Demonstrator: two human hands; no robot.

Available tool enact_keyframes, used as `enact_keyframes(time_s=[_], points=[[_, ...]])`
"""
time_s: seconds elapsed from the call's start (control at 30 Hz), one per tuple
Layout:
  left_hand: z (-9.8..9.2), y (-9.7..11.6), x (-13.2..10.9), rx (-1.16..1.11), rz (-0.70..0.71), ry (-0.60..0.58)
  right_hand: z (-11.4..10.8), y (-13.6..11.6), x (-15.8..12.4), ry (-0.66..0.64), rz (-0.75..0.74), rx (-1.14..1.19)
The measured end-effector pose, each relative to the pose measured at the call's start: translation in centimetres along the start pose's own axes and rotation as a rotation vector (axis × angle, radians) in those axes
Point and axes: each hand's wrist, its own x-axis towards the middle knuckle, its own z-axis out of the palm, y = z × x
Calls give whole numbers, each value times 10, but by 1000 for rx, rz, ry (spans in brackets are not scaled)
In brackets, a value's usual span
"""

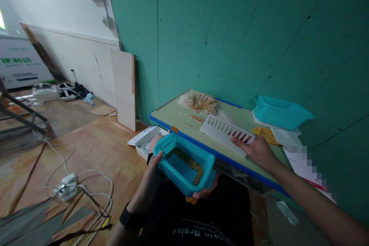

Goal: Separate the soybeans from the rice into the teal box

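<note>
My left hand [157, 163] grips a teal plastic tub [180, 171] from its left end and below, held just under the table's blue front edge. A strip of yellow beans [192, 166] lies inside the tub. My right hand [258, 150] rests on the near end of a white slotted tray [221, 130] lying on the green tabletop [173, 115]. A heap of beans mixed with white grains [200, 103] sits at the table's far end, with a few loose beans [191, 120] scattered nearer.
A second teal tub [281, 112] stands at the table's right over white and yellow papers [266, 134]. Behind is a green wall. A white box [145, 142] lies on the wooden floor below, with a power strip and cables [67, 186] at left.
</note>
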Motion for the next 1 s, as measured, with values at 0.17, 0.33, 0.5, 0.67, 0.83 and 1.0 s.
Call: enact_keyframes(time_s=[0.17, 0.33, 0.5, 0.67, 0.83, 1.0], points=[[4, 0, -4, -3, 16, -19, 15, -20, -21, -63, -58, 42], [9, 5, -7, 23, 37, 14, 34, -37, -13, -102, -153, 47], [10, 8, -10, 19, 58, 14, 67, -50, 0, -119, -318, 37], [4, 7, -4, 21, 51, 36, 103, -60, 7, -233, -457, 38], [-5, 7, 16, 14, 135, 20, 127, -69, 17, -250, -434, -13], [-9, 7, 26, 2, 168, 17, 135, -74, 21, -244, -432, -38]])
